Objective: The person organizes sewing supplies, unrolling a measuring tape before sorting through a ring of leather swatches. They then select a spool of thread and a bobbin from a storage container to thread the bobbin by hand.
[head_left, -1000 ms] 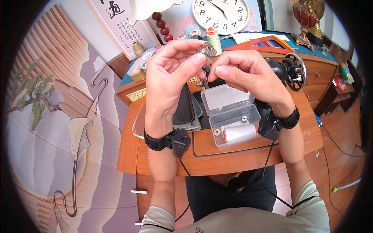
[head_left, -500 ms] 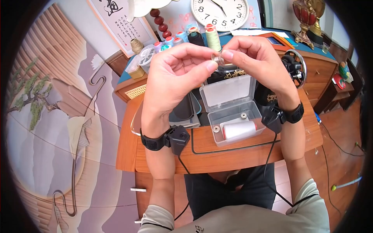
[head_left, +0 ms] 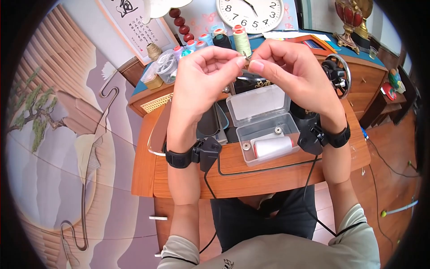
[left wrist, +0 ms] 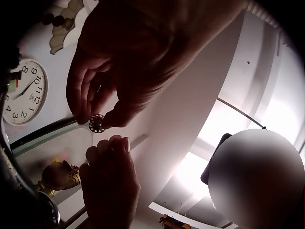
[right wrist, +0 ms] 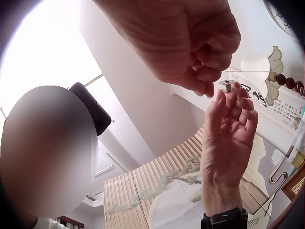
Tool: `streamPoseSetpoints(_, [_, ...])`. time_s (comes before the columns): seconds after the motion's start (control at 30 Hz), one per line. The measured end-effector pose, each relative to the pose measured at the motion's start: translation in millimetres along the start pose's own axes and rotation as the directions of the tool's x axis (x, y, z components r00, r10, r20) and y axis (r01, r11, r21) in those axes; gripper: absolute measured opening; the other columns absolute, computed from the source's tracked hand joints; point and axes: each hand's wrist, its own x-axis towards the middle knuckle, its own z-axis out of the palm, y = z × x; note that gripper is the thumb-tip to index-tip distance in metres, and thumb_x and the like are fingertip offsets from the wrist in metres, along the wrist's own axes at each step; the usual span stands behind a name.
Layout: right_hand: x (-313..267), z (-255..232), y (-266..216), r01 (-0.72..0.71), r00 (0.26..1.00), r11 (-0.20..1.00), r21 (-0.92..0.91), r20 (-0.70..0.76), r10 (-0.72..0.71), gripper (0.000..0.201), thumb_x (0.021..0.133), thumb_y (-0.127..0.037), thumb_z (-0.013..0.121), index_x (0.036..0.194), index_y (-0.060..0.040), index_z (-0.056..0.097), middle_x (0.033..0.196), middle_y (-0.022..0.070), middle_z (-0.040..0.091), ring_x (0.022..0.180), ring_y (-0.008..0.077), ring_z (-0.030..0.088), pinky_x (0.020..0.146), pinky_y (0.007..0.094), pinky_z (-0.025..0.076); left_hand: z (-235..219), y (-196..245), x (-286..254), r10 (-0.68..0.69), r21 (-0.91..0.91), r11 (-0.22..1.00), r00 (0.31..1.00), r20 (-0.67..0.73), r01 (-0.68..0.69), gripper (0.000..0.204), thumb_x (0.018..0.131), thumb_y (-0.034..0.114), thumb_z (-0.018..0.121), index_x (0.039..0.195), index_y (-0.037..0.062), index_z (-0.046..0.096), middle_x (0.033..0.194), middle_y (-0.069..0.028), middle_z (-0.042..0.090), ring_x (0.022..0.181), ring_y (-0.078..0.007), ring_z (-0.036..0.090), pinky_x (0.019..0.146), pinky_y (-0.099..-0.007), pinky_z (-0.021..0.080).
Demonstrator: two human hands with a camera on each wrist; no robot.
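Note:
My left hand (head_left: 197, 85) pinches a small metal bobbin (right wrist: 228, 86) between thumb and fingertips, raised above the table. The holes round its flange show in the left wrist view. Close beside it, my right hand (head_left: 293, 74) has thumb and forefinger pinched together on a fine thread (right wrist: 240, 72), mostly hidden by the fingers. Below the hands stands a clear plastic box (head_left: 246, 158) with its lid (head_left: 259, 105) raised. Inside lie a white thread spool (head_left: 273, 147) and two more bobbins, one (head_left: 278, 130) at the back and another (head_left: 246, 146) at left.
Behind the right hand is a black sewing machine with a handwheel (head_left: 340, 76). Several thread cones (head_left: 242, 42) stand at the back beneath a wall clock (head_left: 251, 13). Dark flat items (head_left: 210, 123) lie left of the box. Cables hang from both wrist cameras.
The bobbin has turned in my left fingers, from its face showing to nearly edge-on. My right hand rose toward the bobbin, then drew slightly off it. The head view has shifted a little.

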Motion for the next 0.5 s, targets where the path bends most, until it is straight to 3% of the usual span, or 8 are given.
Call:
streamPoseSetpoints(0.07, [-0.5,4.6,3.3,0.062,0.998,0.998,-0.006,-0.029,-0.062,0.011,0.091,-0.012,0.058,0.088,-0.0011,0.059,0.066,-0.0051,0.047,0.061,0.0021,0.040,0.052,0.0195,0.033,-1.4,-2.5,3.2,0.027,-0.004,1.000,0.999,-0.022,-0.027,0.018,0.086,0.010,0.067,0.099,-0.0027,0.065,0.088,-0.0086,0.068,0.077,-0.0123,0.065,0.071,-0.0250,0.054])
streamPoseSetpoints(0.13, [-1.2,7.3,1.8,0.013,1.000,0.998,0.066,0.028,-0.015,0.007,0.092,-0.008,0.052,0.094,-0.0025,0.056,0.067,-0.0046,0.045,0.061,0.0035,0.039,0.053,0.0205,0.033,0.7,-6.1,6.3,0.046,-0.248,0.966,0.992,-0.120,-0.075,0.019,0.086,0.010,0.067,0.100,-0.0031,0.065,0.084,-0.0096,0.069,0.073,-0.0111,0.064,0.067,-0.0235,0.052])
streamPoseSetpoints(0.27, [1.6,11.1,9.0,-0.028,0.997,0.987,0.161,0.080,0.015,0.007,0.090,-0.004,0.047,0.095,-0.0030,0.052,0.065,-0.0058,0.043,0.060,0.0034,0.037,0.053,0.0213,0.032,1.6,-7.8,6.7,0.070,-0.445,0.890,0.995,-0.072,-0.094,0.021,0.086,0.011,0.067,0.102,-0.0035,0.064,0.089,-0.0115,0.069,0.074,-0.0125,0.064,0.068,-0.0243,0.053])
streamPoseSetpoints(0.37, [6.2,3.6,14.7,-0.067,0.988,0.954,0.293,0.153,0.023,0.007,0.091,-0.005,0.048,0.096,-0.0033,0.052,0.064,-0.0067,0.043,0.060,0.0031,0.037,0.052,0.0212,0.032,-4.2,-3.6,2.9,0.087,-0.334,0.937,0.995,-0.050,-0.098,0.024,0.086,0.012,0.067,0.104,-0.0031,0.063,0.094,-0.0124,0.068,0.080,-0.0153,0.065,0.073,-0.0271,0.053])
streamPoseSetpoints(0.4, [7.0,1.0,17.2,-0.087,0.990,0.962,0.260,0.128,0.055,0.006,0.091,-0.007,0.050,0.095,-0.0028,0.053,0.065,-0.0067,0.044,0.060,0.0030,0.038,0.053,0.0213,0.033,-5.9,-2.1,1.3,0.088,-0.336,0.937,0.995,-0.051,-0.100,0.024,0.086,0.012,0.067,0.104,-0.0031,0.063,0.094,-0.0124,0.068,0.080,-0.0153,0.065,0.073,-0.0271,0.053])
streamPoseSetpoints(0.47, [7.7,-2.8,17.3,-0.108,0.991,0.968,0.226,0.101,0.087,0.007,0.092,-0.009,0.052,0.094,-0.0023,0.054,0.066,-0.0068,0.046,0.060,0.0029,0.039,0.053,0.0213,0.034,-7.6,1.0,-2.0,0.113,-0.168,0.980,0.993,0.017,-0.109,0.021,0.085,0.008,0.067,0.103,-0.0020,0.064,0.094,-0.0108,0.068,0.081,-0.0136,0.065,0.073,-0.0250,0.053])
streamPoseSetpoints(0.5, [8.2,-5.0,14.3,-0.110,0.991,0.990,0.092,0.092,0.102,0.010,0.092,-0.011,0.055,0.090,-0.0013,0.055,0.066,-0.0062,0.047,0.060,0.0027,0.040,0.053,0.0214,0.034,-6.5,2.3,-3.4,0.113,-0.170,0.980,0.993,0.017,-0.108,0.021,0.085,0.008,0.067,0.103,-0.0020,0.064,0.094,-0.0108,0.068,0.081,-0.0136,0.065,0.073,-0.0250,0.053])
